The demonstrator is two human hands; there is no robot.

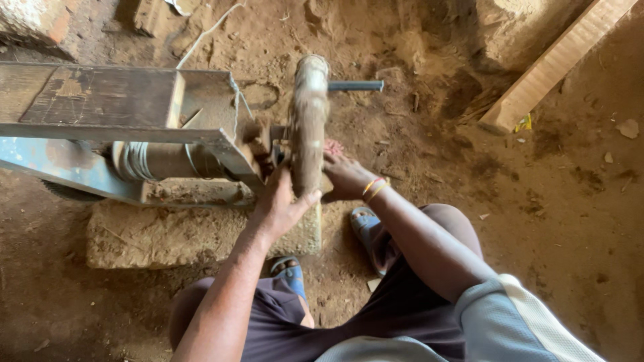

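The person crouches over a dusty wheel [308, 127] mounted on a low metal machine frame [114, 107], and the step in hand looks like steadying or turning that wheel by hand; the left hand [278, 204] is wrapped over the wheel's lower rim, fingers [305, 200] curled round its edge and gripping it; the right hand [345, 175], with yellow bangles [374, 188] at the wrist, lies against the wheel's right face, though whether its fingers clasp anything behind the rim I cannot tell; the wheel stands on edge, seen nearly edge-on, its flat faces turned left and right; its axle lies sideways, along the frame, ending in a grey rod [355, 85] that sticks out to the right near the top; the frame rests on a stone block [168, 234] on the dirt floor [550, 201]; the next move, I judge, calls for a firm two-handed hold on the rim, fingers clear of the gap between wheel and frame; a wooden plank [557, 64] lies well apart, upper right.
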